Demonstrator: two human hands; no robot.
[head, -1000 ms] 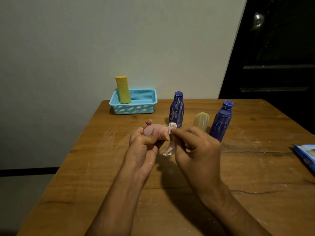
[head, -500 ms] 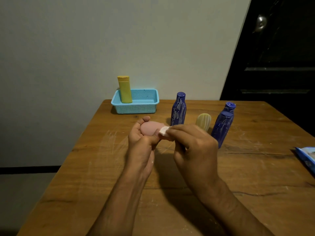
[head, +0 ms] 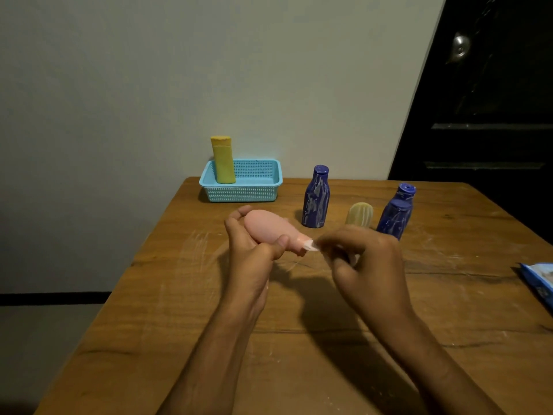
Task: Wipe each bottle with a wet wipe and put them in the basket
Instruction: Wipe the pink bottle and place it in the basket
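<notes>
Left fingers: my left hand point(head: 254, 250) is curled round the pink bottle point(head: 269, 227), thumb on its near side, holding it above the table point(head: 179, 324) with its cap toward 3 o'clock.
Right fingers: my right hand point(head: 363, 262) pinches the wet wipe point(head: 311, 244) against the cap end; fingers bent, blurred.
Basket: the blue basket point(head: 244, 193) at 11 o'clock holds one yellow bottle point(head: 223, 160), upright in its left end.
Outside it: three blue bottles point(head: 315, 202) and a cream bottle point(head: 359, 215) stand at 1 o'clock; a blue wipe pack point(head: 538, 283) lies at 3 o'clock.
Change: half a second ago the wipe sat on the bottle's body; now it is at the cap tip.
</notes>
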